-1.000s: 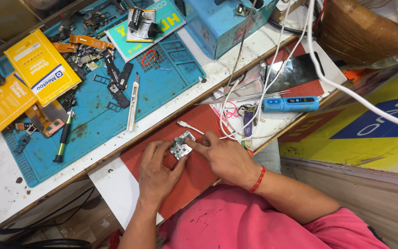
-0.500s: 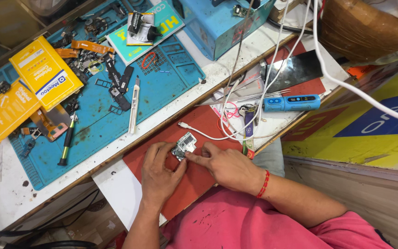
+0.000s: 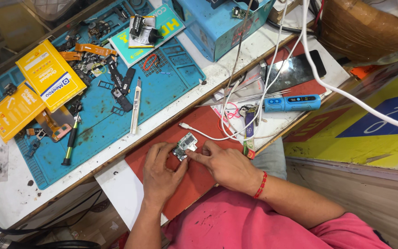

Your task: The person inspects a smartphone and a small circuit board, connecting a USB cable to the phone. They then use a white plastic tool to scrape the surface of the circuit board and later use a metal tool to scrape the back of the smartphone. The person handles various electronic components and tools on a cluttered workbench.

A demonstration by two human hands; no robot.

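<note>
The small circuit board (image 3: 185, 145) lies on the red mat (image 3: 194, 184) at the near edge of the bench, pinned between your two hands. Your left hand (image 3: 161, 174) curls around the board's near-left side, thumb and fingers loosely bent and touching its edge. Your right hand (image 3: 224, 165) presses down from the right, index finger stretched onto the board's lower corner, the other fingers half folded; neither hand lifts it. Just beyond the board a white cable (image 3: 217, 137) snakes across the mat, its plug end close to the board's far side. Further right of the board sit a blue cylindrical tool (image 3: 292, 103) and a dark phone screen (image 3: 295, 71). Left of the board, past the wooden strip, the blue work mat (image 3: 162, 87) carries a white utility knife (image 3: 136, 105), a black screwdriver (image 3: 71, 143), loose parts and yellow boxes (image 3: 50, 74).
</note>
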